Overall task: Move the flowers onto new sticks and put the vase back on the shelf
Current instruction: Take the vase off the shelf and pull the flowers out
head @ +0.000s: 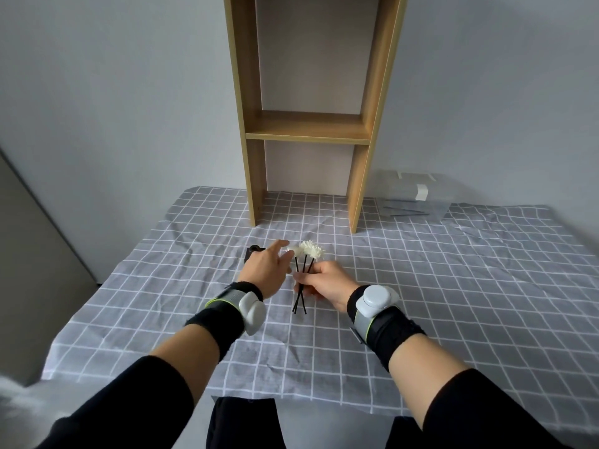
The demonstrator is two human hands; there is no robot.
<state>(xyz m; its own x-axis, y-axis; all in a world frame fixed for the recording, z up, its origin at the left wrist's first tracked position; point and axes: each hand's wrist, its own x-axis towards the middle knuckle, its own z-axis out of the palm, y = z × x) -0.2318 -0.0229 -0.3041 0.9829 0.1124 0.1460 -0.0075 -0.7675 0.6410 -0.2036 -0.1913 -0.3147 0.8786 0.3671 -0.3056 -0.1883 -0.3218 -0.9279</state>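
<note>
My right hand (321,281) grips a small bunch of black sticks (299,301) topped with white flowers (309,249), held just above the checked cloth. My left hand (267,268) is beside it on the left, fingers stretched forward and touching the leftmost flower. A small dark object (253,251), perhaps the vase, lies on the cloth behind my left hand, mostly hidden. The wooden shelf (308,136) stands at the back of the table with nothing on its board.
A clear plastic box (413,197) with thin dark sticks inside sits at the back right by the wall. The grey checked cloth (453,286) covers the table, with wrinkles. A wall runs close behind the shelf.
</note>
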